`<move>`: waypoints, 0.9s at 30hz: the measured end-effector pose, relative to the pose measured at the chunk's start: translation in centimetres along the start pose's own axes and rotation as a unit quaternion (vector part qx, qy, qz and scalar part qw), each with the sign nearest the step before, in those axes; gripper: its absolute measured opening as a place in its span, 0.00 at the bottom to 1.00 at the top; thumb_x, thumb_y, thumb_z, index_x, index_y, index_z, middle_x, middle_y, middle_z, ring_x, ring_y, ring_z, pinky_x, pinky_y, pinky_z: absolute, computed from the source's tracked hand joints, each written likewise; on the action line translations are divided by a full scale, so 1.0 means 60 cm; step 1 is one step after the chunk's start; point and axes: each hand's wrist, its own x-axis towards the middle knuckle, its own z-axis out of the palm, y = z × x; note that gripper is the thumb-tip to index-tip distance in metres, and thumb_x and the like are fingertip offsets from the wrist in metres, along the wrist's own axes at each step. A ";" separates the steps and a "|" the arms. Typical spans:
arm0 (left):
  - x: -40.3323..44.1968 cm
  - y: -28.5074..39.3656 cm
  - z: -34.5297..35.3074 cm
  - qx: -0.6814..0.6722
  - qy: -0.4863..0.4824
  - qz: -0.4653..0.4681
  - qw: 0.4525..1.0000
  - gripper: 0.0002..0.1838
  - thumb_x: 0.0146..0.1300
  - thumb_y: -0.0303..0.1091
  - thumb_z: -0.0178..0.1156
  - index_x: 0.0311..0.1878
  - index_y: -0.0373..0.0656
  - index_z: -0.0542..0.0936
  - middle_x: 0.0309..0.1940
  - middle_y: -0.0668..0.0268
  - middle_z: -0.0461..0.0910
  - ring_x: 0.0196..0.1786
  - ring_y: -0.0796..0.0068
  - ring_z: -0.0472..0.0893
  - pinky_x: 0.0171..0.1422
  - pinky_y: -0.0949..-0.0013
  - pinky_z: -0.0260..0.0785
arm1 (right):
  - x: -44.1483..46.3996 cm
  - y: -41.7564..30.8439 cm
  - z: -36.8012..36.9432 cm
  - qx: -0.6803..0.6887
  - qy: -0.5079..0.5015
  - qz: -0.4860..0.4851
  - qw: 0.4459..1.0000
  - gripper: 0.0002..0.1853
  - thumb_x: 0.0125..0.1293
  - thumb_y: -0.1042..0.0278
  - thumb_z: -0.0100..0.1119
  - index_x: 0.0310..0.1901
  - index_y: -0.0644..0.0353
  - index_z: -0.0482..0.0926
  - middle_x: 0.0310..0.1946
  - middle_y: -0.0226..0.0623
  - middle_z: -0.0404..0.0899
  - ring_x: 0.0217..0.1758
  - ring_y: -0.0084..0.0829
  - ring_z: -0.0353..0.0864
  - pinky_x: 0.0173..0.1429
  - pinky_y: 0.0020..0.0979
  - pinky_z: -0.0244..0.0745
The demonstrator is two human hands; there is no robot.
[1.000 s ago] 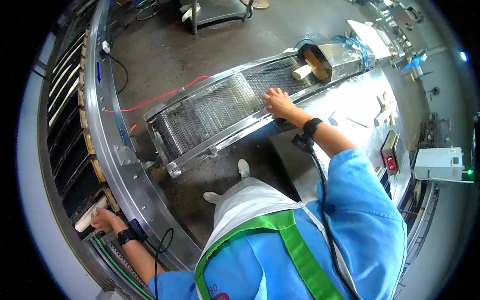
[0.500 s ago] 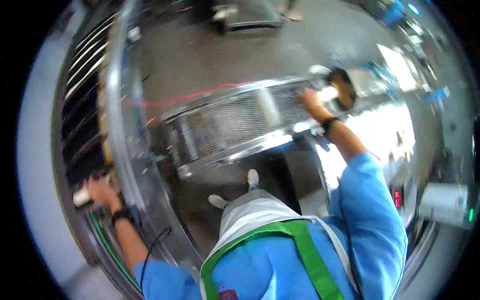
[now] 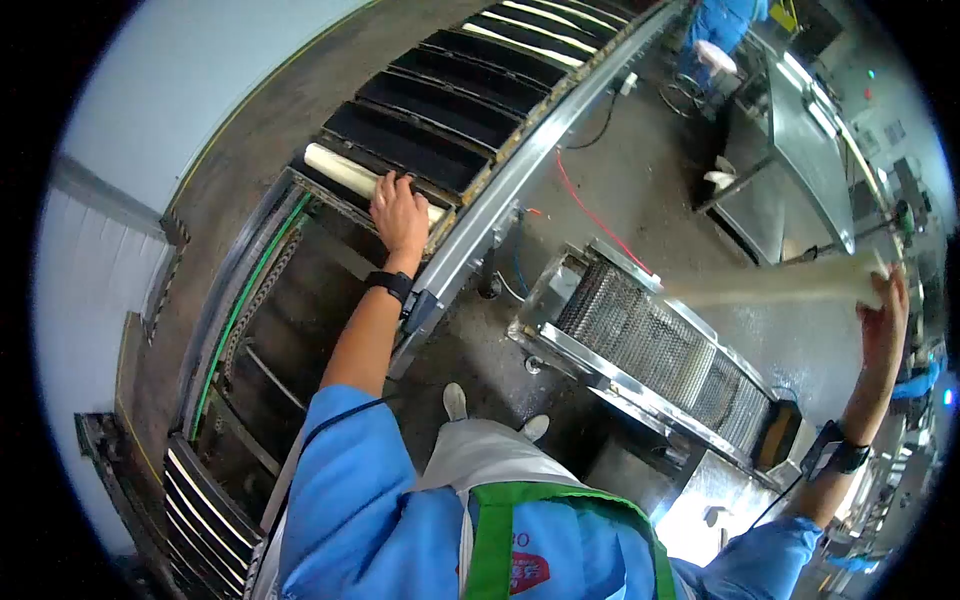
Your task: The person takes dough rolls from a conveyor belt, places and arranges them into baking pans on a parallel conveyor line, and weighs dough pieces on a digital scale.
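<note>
My left hand (image 3: 400, 215) rests on a pale strip, apparently dough (image 3: 345, 172), lying in a black trough of the tray line. Its fingers are slightly apart and bent over the strip, whose far end shows beyond them. Out to the right, my right hand (image 3: 884, 308) pinches one end of another long pale dough strip (image 3: 770, 282). This strip is smeared by motion and stretches leftward in the air above the floor and the far side of the mesh conveyor (image 3: 640, 325).
Black troughs (image 3: 405, 145) run up the line, several holding pale strips at the far end. A metal rail (image 3: 560, 110) edges them. A red cord (image 3: 600, 215) lies on the floor. A steel table (image 3: 810, 160) and a person in blue (image 3: 722, 25) are at upper right.
My view has swung toward the trough line. My right hand has moved off the mesh conveyor's end and now has a long strip raised in the air. My left hand still touches a strip.
</note>
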 end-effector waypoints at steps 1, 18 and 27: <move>0.000 -0.006 0.005 0.021 0.021 0.010 1.000 0.14 0.50 0.33 0.49 0.42 0.43 0.70 0.51 0.61 0.63 0.57 0.62 0.58 0.58 0.58 0.51 | 0.008 -0.016 0.042 0.002 -0.006 -0.005 1.000 0.15 0.53 0.63 0.52 0.41 0.59 0.67 0.28 0.27 0.69 0.24 0.15 0.66 0.21 0.15 0.58; 0.004 -0.044 -0.001 -0.024 0.051 0.030 0.998 0.13 0.47 0.30 0.51 0.39 0.41 0.71 0.48 0.59 0.65 0.55 0.60 0.60 0.55 0.57 0.55 | -0.017 0.212 0.685 0.132 -0.469 0.298 0.821 0.17 0.57 0.61 0.49 0.42 0.68 0.66 0.30 0.41 0.72 0.27 0.30 0.77 0.23 0.25 0.75; 0.027 -0.085 0.049 -0.066 -0.020 0.056 0.996 0.16 0.40 0.28 0.58 0.38 0.43 0.74 0.44 0.59 0.71 0.49 0.60 0.68 0.53 0.63 0.58 | -0.150 0.511 0.351 -0.462 -0.444 -0.133 0.756 0.11 0.54 0.66 0.46 0.37 0.60 0.72 0.33 0.41 0.75 0.34 0.42 0.74 0.40 0.36 0.69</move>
